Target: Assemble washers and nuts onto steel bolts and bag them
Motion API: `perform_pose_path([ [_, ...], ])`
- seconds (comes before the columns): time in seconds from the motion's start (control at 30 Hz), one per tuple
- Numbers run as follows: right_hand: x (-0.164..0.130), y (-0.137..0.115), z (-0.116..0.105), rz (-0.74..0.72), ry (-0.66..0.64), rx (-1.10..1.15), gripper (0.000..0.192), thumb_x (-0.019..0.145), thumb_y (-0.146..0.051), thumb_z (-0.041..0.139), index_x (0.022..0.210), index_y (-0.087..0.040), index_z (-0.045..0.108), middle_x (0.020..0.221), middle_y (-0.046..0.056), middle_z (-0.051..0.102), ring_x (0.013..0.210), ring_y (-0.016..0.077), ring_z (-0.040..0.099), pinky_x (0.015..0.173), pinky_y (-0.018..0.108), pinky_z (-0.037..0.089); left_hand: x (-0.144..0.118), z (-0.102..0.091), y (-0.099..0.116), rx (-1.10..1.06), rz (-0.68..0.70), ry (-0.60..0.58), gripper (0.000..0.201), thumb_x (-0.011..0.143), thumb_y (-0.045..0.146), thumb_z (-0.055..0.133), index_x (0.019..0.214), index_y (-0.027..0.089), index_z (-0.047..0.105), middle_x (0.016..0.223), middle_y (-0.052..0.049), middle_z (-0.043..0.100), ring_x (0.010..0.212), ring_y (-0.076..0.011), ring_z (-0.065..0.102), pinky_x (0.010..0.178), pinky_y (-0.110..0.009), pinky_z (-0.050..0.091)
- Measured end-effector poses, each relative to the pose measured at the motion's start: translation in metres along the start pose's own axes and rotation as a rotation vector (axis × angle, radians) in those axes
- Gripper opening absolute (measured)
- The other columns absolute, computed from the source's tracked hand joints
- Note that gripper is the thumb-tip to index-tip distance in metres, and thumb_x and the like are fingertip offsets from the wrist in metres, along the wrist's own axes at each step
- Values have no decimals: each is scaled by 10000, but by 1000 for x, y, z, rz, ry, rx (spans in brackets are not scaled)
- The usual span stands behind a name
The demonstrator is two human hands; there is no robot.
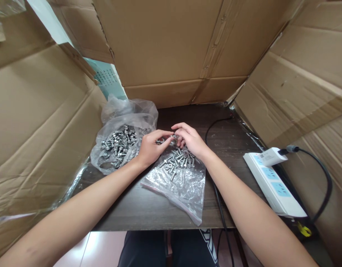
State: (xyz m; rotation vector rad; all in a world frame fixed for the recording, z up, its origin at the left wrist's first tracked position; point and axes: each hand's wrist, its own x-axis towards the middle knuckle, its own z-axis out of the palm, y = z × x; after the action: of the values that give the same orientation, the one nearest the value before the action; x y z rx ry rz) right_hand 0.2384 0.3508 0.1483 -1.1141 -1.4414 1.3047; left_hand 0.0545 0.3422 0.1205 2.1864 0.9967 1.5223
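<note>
**Fine fingertip work above a spread of loose bolts (180,159)**

Small metal piece (173,136) sits between the hands, over the middle of the tabletop (118,215); too small to identify. Left hand (154,146): thumb and forefinger nearly closed, pinching it. Right hand (191,140): fingers curled close beside it, partly hidden; cannot tell whether they grip anything.

Risk, as I judge it: the pinch is slight, so a slip would drop the piece among its lookalikes. Bolts and ring-shaped pieces (171,172) lie on a slack clear zip bag (184,200); a dragged wrist could tug the film and scatter them toward the tabletop's front edge, near which one bag corner lies.

Around: an open plastic bag (97,154) of hardware stands toward the left edge, close by the left hand. Black cable (220,208) runs from the far right corner to the front edge, passing under the right forearm (237,193); it could snag. White power strip (274,181) lines the right side. Cardboard walls (171,44) limit reach left, right and behind.
</note>
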Motion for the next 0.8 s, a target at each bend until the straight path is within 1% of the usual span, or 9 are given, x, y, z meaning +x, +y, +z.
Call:
perform_pose_path([
  [0.07, 0, 0, 0, -17, -13, 8, 272, 799, -246, 611, 1066, -194, 630, 794, -12, 643, 570, 126, 591, 471, 221, 435, 0, 0, 0, -4, 5, -4, 137, 915, 181, 773, 1047, 190, 809, 903, -36, 815, 780, -150, 745, 738, -249, 589],
  [0.13, -1, 0, 0, -8, -56, 0, 272, 817, -257, 615, 1081, -195, 627, 748, -20, 641, 549, 123, 579, 477, 219, 431, 0, 0, 0, -3, 12, -4, 132, 914, 177, 773, 1041, 188, 809, 899, -35, 816, 781, -149, 745, 743, -246, 586],
  [0.2, -1, 0, -1, 10, -79, -10, 231, 882, -315, 589, 1075, -194, 628, 661, -31, 612, 511, 122, 554, 478, 223, 429, -1, 0, 0, -3, 12, 1, 126, 916, 179, 773, 1036, 187, 807, 902, -36, 817, 783, -150, 745, 739, -245, 584],
  [0.27, -1, 0, -1, 10, -66, -4, 229, 906, -350, 583, 1068, -196, 631, 668, -28, 613, 526, 125, 568, 479, 224, 439, -1, 0, 0, -5, 8, 4, 127, 917, 182, 771, 1039, 187, 807, 903, -36, 816, 779, -149, 743, 729, -244, 582],
  [0.33, -2, -2, -1, -4, -55, 0, 235, 862, -312, 624, 1070, -202, 629, 749, -15, 649, 586, 131, 610, 487, 219, 454, -1, 0, 0, -3, 7, 1, 130, 919, 182, 768, 1042, 192, 808, 894, -33, 814, 774, -150, 742, 731, -248, 584],
  [0.4, -2, -2, -1, -5, -67, -8, 273, 812, -256, 631, 1079, -205, 622, 785, -17, 660, 617, 133, 628, 496, 215, 463, -1, 0, 1, 3, 7, -3, 125, 920, 187, 767, 1037, 199, 810, 882, -29, 813, 771, -151, 742, 739, -255, 588],
  [0.6, 0, 0, -2, 13, -71, -13, 307, 799, -229, 539, 1097, -202, 609, 729, -37, 620, 594, 133, 617, 487, 216, 466, -1, 0, 0, -11, 4, -44, 150, 911, 190, 774, 1058, 182, 804, 912, -41, 811, 783, -145, 745, 706, -233, 595],
  [0.8, 0, 1, -2, 0, -66, -35, 260, 827, -229, 543, 1072, -203, 627, 687, -36, 609, 578, 131, 592, 480, 212, 442, 0, 0, 2, -23, -1, -75, 169, 914, 187, 761, 1078, 183, 802, 952, -50, 820, 788, -143, 747, 690, -232, 598],
])
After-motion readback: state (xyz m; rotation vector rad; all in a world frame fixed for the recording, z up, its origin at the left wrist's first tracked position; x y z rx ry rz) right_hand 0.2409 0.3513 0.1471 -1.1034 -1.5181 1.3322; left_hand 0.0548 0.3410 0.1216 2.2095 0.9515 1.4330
